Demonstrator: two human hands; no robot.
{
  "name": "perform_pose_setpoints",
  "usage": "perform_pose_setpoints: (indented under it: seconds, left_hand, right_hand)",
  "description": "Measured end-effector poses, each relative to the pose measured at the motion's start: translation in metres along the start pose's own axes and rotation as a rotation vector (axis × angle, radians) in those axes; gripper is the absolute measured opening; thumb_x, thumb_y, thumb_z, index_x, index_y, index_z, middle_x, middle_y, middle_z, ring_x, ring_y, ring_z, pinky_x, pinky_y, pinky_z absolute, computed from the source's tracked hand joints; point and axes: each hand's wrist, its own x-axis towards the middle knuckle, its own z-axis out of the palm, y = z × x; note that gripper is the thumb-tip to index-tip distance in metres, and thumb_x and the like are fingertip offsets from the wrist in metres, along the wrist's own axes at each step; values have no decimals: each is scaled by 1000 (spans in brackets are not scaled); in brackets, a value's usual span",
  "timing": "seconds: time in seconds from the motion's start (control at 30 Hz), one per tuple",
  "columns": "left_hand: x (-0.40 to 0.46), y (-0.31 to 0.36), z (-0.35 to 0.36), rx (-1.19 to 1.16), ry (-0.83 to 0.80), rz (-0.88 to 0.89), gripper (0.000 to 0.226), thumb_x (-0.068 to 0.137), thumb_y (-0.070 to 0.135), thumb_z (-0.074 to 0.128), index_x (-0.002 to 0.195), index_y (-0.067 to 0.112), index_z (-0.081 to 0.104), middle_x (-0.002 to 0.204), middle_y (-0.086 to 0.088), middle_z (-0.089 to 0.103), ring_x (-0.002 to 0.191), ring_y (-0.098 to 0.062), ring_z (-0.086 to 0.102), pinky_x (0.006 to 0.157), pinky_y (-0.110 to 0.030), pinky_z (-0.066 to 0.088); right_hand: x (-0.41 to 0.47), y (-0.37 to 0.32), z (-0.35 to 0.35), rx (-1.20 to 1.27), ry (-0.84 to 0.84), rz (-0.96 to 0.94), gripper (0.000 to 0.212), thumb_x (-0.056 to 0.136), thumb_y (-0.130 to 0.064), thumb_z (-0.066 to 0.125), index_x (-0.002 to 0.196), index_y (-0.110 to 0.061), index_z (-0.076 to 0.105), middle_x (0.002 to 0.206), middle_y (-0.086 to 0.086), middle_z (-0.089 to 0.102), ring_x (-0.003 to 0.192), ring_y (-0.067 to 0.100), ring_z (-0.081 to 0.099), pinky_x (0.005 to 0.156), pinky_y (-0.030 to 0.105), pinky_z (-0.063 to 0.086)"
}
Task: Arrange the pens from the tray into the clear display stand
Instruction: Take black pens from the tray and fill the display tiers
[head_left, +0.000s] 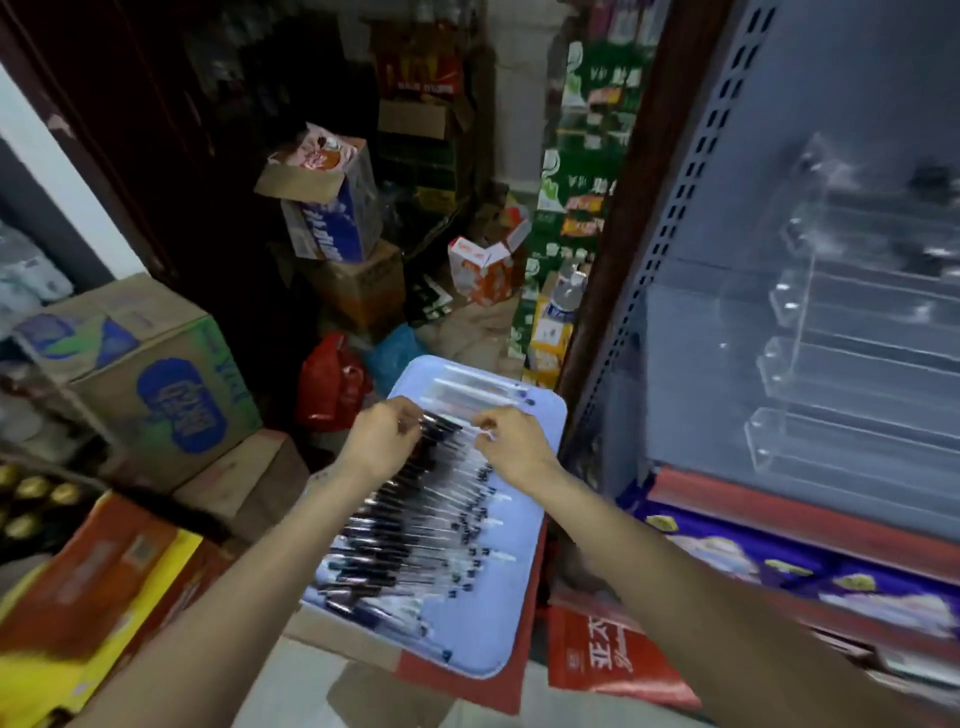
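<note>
Over the pale blue tray (535, 613): both hands down among the pens (415, 525), left hand (382, 436) and right hand (514, 449) each curled, seemingly pinching pens, grip blurred. Roughly two dozen pens remaining, exact count impossible. Off right, clear display stand (857, 364), four tiers visible, apparently empty; task barely begun.

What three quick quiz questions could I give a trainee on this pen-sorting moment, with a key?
1. True or false: the clear display stand already holds a row of pens.
2. Where do the pens lie? A) on the blue tray B) in a cardboard box C) on the floor
3. Fill in: both the left hand and the right hand are over the far end of the ____.

Key: 1 false, its tiers look empty; 2 A; 3 tray.
</note>
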Motion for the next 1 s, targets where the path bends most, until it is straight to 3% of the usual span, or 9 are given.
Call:
perform_pose_setpoints:
  seconds: [0.1,0.2,0.3,0.37,0.57,0.73,0.83,0.9,1.0]
  left_hand:
    - [21,-41,3,66,-102,63,28,90,7,51,115,7,63,121,-14,64,112,-30,60,94,-30,42]
    - [35,-61,12,198,-244,232,42,92,7,44,135,10,47,142,-12,47,129,-27,46,105,-33,37]
    - [47,-74,22,387,-374,333,48,98,19,38,146,13,30,155,-3,24,142,-19,25,110,-34,33]
    - [50,-78,26,441,-393,343,48,100,23,35,146,14,28,156,-2,20,143,-18,23,110,-33,33]
    - [55,-83,27,322,-370,296,44,99,23,37,142,14,37,152,-1,29,138,-22,30,109,-36,33]
    - [58,-82,29,141,-325,230,39,97,15,44,135,11,47,145,-6,41,133,-24,38,109,-30,31]
    - [59,-73,26,42,-259,175,35,95,11,45,130,8,52,135,-10,51,122,-27,48,100,-29,37]
    - [58,-69,24,-23,-202,138,33,95,10,45,126,7,55,131,-11,54,118,-26,51,96,-26,37]
    - [55,-54,17,-258,-145,1,26,96,16,49,116,7,63,119,-11,63,112,-24,57,96,-29,41]
  right_hand:
    - [25,2,31,-83,-12,114,36,97,-12,46,132,-9,50,130,19,56,116,37,54,98,47,44]
    - [41,6,48,-181,-28,185,39,98,-15,45,137,-9,44,134,19,52,116,35,54,95,42,47]
    - [55,17,59,-253,-15,226,33,98,-17,48,130,-9,50,128,18,55,113,35,55,93,46,48]
    - [64,24,62,-276,-7,244,26,97,-19,51,118,-7,57,117,18,58,105,36,57,87,47,49]
    - [76,25,54,-198,-34,256,19,93,-14,56,97,5,59,102,28,64,94,40,60,84,51,50]
    - [78,26,50,-130,-85,253,13,94,-15,56,100,-4,57,105,21,62,94,36,58,88,48,48]
    - [74,26,50,-94,-38,244,22,95,-14,54,85,5,61,93,31,62,80,37,56,80,47,48]
    - [66,19,48,-46,16,239,25,96,-14,54,85,6,62,84,32,57,73,36,52,74,44,45]
    - [57,2,41,172,148,223,22,94,-14,55,90,5,66,85,25,63,73,30,61,75,40,50]
